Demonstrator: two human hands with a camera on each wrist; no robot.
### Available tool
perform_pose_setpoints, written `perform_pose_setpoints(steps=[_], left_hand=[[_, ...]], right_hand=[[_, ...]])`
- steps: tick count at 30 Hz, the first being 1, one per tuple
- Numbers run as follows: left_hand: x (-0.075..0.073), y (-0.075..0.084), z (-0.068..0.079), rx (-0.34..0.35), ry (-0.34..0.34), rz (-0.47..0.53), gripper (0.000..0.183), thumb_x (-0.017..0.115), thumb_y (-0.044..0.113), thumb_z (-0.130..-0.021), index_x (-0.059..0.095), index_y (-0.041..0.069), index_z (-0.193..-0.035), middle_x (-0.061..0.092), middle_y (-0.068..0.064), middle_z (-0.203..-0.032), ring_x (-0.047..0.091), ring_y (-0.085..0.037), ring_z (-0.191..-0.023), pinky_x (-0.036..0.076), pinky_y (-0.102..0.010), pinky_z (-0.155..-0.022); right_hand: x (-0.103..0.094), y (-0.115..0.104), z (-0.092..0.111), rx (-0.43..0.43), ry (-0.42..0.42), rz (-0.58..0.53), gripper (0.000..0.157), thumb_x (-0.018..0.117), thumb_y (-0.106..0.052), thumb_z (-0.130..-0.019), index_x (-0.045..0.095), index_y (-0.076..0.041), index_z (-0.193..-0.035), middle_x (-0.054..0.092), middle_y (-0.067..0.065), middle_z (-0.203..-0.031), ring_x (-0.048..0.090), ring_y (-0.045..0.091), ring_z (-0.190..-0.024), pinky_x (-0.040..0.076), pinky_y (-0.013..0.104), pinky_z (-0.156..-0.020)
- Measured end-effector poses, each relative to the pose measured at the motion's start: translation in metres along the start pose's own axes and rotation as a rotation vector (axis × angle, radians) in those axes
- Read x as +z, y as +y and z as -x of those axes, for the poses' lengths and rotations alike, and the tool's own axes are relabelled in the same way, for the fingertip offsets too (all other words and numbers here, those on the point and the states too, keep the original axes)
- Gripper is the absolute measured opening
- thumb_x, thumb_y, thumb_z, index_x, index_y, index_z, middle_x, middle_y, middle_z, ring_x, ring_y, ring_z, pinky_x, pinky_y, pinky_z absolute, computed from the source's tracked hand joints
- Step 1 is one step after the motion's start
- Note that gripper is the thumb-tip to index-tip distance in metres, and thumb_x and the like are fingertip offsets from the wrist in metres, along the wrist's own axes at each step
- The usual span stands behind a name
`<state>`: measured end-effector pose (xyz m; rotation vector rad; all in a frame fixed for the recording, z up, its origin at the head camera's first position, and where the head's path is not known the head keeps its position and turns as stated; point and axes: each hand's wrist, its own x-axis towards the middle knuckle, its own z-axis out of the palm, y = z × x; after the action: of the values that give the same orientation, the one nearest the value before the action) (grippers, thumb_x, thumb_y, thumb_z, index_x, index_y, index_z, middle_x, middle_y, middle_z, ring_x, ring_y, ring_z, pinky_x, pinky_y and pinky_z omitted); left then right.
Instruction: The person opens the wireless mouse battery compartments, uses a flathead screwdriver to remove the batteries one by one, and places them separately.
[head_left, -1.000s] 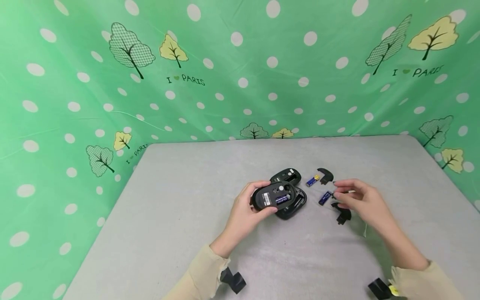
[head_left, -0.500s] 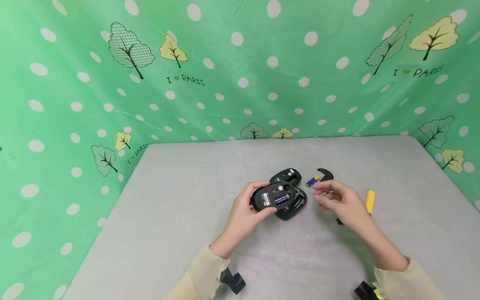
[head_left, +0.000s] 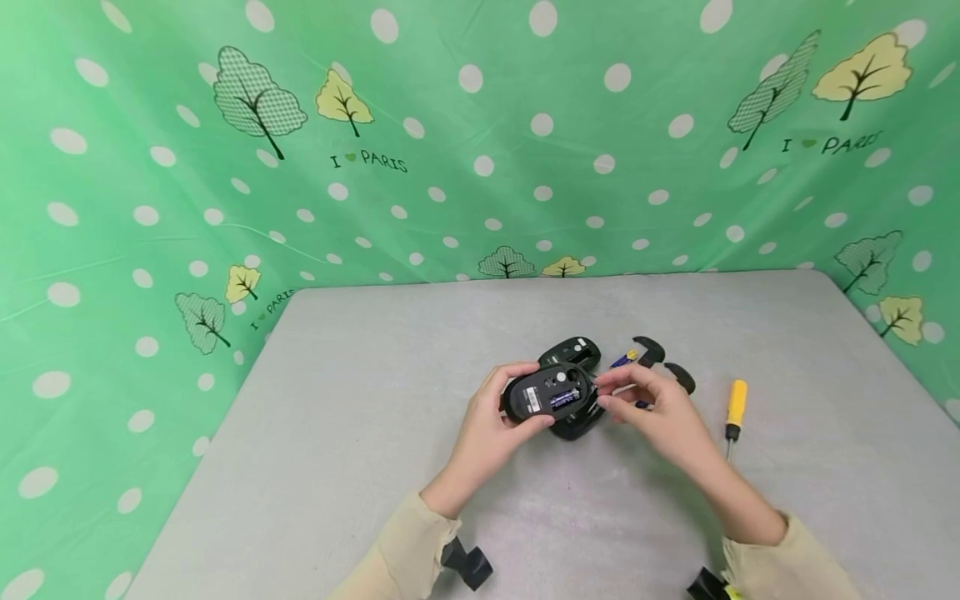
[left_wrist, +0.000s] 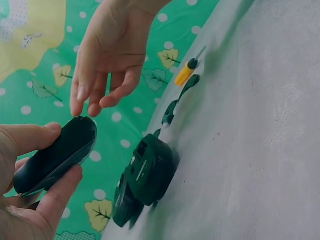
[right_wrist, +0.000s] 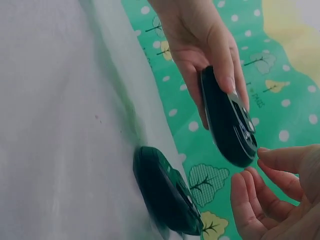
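My left hand [head_left: 487,417] grips a black computer mouse [head_left: 534,398] by its sides, underside up. A blue battery [head_left: 565,398] lies in its uncovered compartment. At the mouse's right end are the fingertips of my right hand [head_left: 660,412]. In the right wrist view, the thumb [right_wrist: 282,159] is apart from the bent fingers, with nothing seen between them. Two more black mice rest on the table behind and below the held one: one farther back [head_left: 573,351], one nearer [head_left: 576,428] and partly covered. In the left wrist view, the held mouse [left_wrist: 60,152] is clear of the table.
Right of the mice lie a blue battery [head_left: 622,360] and a curved black cover [head_left: 651,348]. Another black cover [head_left: 682,377] and a second loose battery [head_left: 642,405] are partly hidden by my right hand. A yellow-handled screwdriver [head_left: 737,404] lies farther right on the grey table [head_left: 360,400].
My right hand has moved left, from beside the loose battery and covers to the end of the held mouse, uncovering the screwdriver. My left hand and its mouse have stayed in place.
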<state>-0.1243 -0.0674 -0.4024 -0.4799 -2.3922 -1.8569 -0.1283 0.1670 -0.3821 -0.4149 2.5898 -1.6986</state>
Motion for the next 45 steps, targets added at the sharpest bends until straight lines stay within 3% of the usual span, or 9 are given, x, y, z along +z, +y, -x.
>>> perform_pose_setpoints(steps=[13,22,32,39,45], left_hand=[[0.002,0.002,0.001,-0.025,0.023,0.000,0.058,0.082,0.010,-0.080,0.058,0.013,-0.132,0.059,-0.007,-0.135,0.058,-0.023,-0.112,0.059,-0.019,-0.069],[0.006,0.002,0.000,-0.013,0.037,-0.022,0.059,0.081,0.007,-0.080,0.056,0.011,-0.133,0.056,-0.007,-0.135,0.058,-0.022,-0.118,0.059,-0.019,-0.072],[0.012,0.001,-0.001,0.047,0.072,-0.101,0.059,0.082,0.008,-0.079,0.056,0.011,-0.132,0.058,-0.008,-0.134,0.058,-0.023,-0.125,0.057,-0.028,-0.096],[0.012,-0.004,-0.001,0.038,0.094,-0.108,0.059,0.082,0.007,-0.078,0.057,0.009,-0.131,0.059,-0.008,-0.132,0.058,-0.023,-0.125,0.051,-0.035,-0.107],[0.011,-0.004,-0.002,0.021,0.089,-0.114,0.059,0.083,0.007,-0.078,0.057,0.010,-0.131,0.059,-0.007,-0.132,0.058,-0.021,-0.124,0.054,-0.031,-0.101]], right_hand=[[0.010,-0.002,0.001,-0.035,0.042,0.044,0.016,0.071,-0.012,-0.092,0.073,-0.010,-0.107,0.069,0.011,-0.108,0.068,0.009,-0.077,0.059,0.023,-0.067],[0.022,-0.001,-0.001,-0.028,0.132,0.066,0.014,0.075,-0.015,-0.089,0.077,-0.011,-0.102,0.066,0.005,-0.109,0.054,0.000,-0.099,0.058,0.019,-0.079],[0.039,0.005,-0.006,0.033,0.268,-0.061,0.012,0.076,-0.007,-0.086,0.073,0.001,-0.094,0.060,0.006,-0.106,0.052,0.000,-0.100,0.055,0.009,-0.077],[0.043,0.001,-0.006,-0.053,0.255,-0.130,0.008,0.075,-0.004,-0.086,0.072,0.002,-0.091,0.065,0.014,-0.104,0.059,0.000,-0.095,0.057,0.012,-0.081],[0.040,0.002,-0.008,-0.063,0.226,-0.140,0.008,0.073,-0.002,-0.088,0.068,0.002,-0.093,0.068,0.015,-0.099,0.064,-0.001,-0.084,0.057,0.013,-0.076]])
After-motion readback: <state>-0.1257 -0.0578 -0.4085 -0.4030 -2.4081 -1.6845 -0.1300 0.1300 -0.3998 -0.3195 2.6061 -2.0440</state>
